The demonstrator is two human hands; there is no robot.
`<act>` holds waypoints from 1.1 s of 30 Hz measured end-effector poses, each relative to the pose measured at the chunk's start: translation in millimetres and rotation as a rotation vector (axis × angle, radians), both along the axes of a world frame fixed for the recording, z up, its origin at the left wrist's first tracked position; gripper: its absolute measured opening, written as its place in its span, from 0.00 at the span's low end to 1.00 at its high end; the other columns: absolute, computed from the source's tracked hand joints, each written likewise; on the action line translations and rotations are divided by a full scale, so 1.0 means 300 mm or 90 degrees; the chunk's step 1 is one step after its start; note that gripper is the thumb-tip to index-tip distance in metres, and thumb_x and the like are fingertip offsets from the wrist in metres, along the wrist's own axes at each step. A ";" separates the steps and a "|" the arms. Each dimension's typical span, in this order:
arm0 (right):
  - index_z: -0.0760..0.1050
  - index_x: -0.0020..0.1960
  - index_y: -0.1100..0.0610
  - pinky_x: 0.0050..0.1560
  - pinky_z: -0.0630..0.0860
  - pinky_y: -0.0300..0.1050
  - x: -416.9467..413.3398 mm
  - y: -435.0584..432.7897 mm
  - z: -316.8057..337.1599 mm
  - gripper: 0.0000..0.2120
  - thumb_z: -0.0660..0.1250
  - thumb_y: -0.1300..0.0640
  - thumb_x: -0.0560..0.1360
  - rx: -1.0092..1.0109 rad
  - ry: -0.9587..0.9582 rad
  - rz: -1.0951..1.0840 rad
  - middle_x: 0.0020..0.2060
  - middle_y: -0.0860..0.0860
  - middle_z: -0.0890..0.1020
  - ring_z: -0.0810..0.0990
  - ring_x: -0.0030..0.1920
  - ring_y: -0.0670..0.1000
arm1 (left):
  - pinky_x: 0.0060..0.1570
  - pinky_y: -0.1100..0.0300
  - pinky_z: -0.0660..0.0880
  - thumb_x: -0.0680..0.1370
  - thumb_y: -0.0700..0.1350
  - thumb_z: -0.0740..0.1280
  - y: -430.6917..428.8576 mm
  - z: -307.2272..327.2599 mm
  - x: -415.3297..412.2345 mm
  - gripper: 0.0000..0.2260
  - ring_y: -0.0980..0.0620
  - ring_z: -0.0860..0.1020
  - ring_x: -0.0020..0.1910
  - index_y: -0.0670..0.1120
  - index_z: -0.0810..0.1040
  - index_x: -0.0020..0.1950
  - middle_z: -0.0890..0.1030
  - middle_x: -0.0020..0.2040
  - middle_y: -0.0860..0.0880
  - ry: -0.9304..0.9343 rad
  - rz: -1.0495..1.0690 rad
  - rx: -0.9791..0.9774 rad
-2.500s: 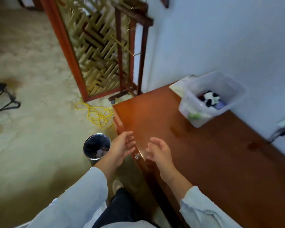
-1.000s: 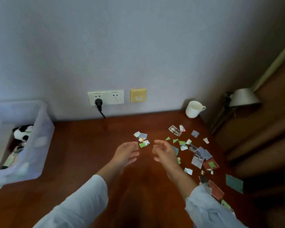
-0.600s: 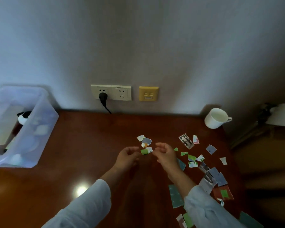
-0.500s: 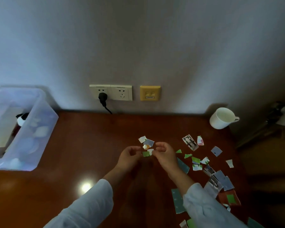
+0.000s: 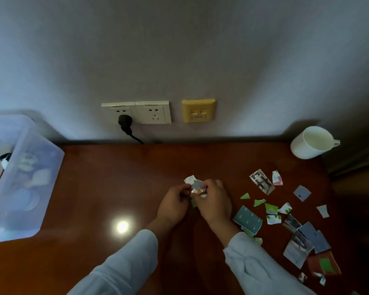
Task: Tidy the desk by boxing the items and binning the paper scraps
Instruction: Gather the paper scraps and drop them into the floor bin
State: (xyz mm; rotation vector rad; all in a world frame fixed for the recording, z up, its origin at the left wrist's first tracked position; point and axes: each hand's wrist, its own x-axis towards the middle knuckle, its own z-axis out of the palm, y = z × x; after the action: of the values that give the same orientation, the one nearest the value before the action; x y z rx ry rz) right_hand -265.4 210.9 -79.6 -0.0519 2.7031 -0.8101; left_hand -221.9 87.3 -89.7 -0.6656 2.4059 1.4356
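A plastic box (image 5: 26, 188) and white mug (image 5: 309, 143) flank paper scraps (image 5: 247, 220) littering the desk (image 5: 115, 177).

- A home-like room: polished wooden desk (image 5: 94, 188) under the fingers (image 5: 210, 186).
- Wall sockets (image 5: 136, 112) beyond the fingers.
- White mug (image 5: 311, 143) beyond them, to the right.

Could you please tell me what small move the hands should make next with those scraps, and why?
Probably close the fingers on the small cluster of scraps and lift it clear of the desk. The left hand and right hand pinch at it from both sides, one white piece sticks out behind, and many loose scraps wait to the right.
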 end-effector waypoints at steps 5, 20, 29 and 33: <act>0.75 0.43 0.45 0.37 0.68 0.41 -0.018 -0.011 0.014 0.08 0.73 0.45 0.70 0.017 -0.025 -0.006 0.45 0.44 0.70 0.77 0.44 0.49 | 0.51 0.62 0.76 0.75 0.40 0.62 -0.001 -0.037 -0.001 0.17 0.57 0.79 0.52 0.52 0.79 0.62 0.80 0.54 0.52 0.013 -0.025 -0.015; 0.76 0.40 0.45 0.37 0.73 0.40 0.003 0.039 0.009 0.07 0.72 0.55 0.72 -0.076 -0.056 -0.018 0.39 0.44 0.80 0.79 0.41 0.46 | 0.53 0.65 0.74 0.74 0.35 0.65 0.004 -0.014 0.031 0.15 0.57 0.77 0.51 0.51 0.79 0.55 0.76 0.56 0.49 0.056 -0.026 -0.003; 0.78 0.44 0.58 0.36 0.77 0.42 0.006 0.085 0.077 0.12 0.58 0.68 0.75 -0.521 -0.285 -0.441 0.37 0.54 0.79 0.78 0.36 0.50 | 0.42 0.58 0.73 0.73 0.48 0.72 0.060 0.053 0.034 0.10 0.49 0.76 0.50 0.51 0.77 0.52 0.70 0.55 0.51 0.036 -0.160 -0.228; 0.70 0.35 0.56 0.28 0.64 0.40 0.011 0.095 0.094 0.11 0.58 0.60 0.75 -0.585 -0.378 -0.514 0.28 0.50 0.69 0.68 0.27 0.48 | 0.42 0.60 0.70 0.73 0.48 0.71 0.061 0.050 0.038 0.04 0.51 0.75 0.49 0.52 0.77 0.45 0.72 0.52 0.52 0.045 -0.180 -0.247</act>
State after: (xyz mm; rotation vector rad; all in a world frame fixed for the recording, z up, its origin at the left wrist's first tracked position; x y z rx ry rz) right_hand -262.0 239.5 -51.4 0.9404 1.5585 -1.8505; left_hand -210.5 105.6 -74.7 -0.3326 2.7296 0.9052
